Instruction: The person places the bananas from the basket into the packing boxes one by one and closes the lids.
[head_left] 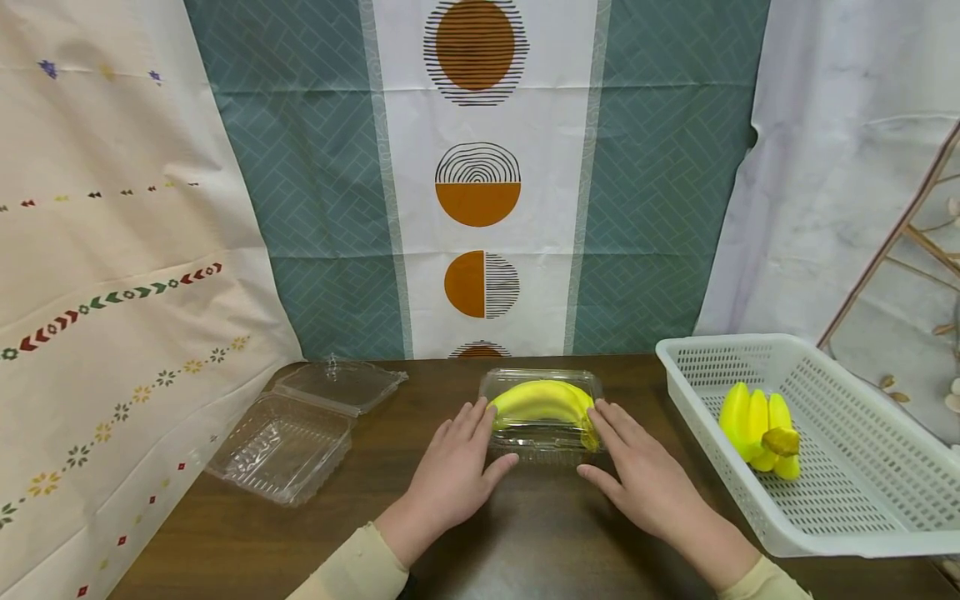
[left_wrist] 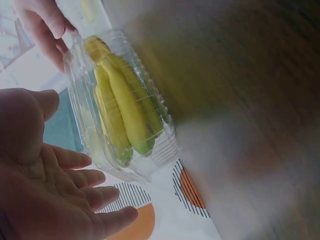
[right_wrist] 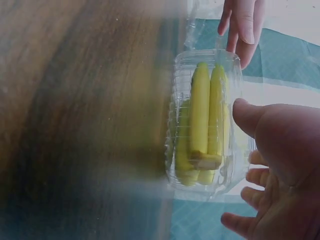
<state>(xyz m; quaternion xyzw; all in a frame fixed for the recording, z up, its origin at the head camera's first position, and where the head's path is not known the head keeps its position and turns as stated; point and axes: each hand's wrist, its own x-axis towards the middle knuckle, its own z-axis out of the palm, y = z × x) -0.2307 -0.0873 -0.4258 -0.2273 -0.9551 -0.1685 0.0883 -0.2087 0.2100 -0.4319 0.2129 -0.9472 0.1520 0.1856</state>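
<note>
A clear plastic clamshell box (head_left: pixel 540 456) stands on the table with a bunch of yellow bananas (head_left: pixel 542 398) inside, seen through its walls. Its lid lies over the fruit; whether it is latched I cannot tell. At the box's left side is my left hand (head_left: pixel 459 468), fingers extended and thumb apart. My right hand (head_left: pixel 647 468) mirrors it at the right side, with straight fingers by the edge. Both wrist views show the bananas (left_wrist: pixel 125 107) within the box (right_wrist: pixel 205 192). Neither hand has its fingers curled around anything.
Another clear clamshell box (head_left: pixel 288 450) lies with its lid raised back on the left of the table (head_left: pixel 525 533). On the right, a white perforated basket (head_left: pixel 847 500) holds a second banana bunch (head_left: pixel 757 425). Patterned cloths (head_left: pixel 300 167) hang behind.
</note>
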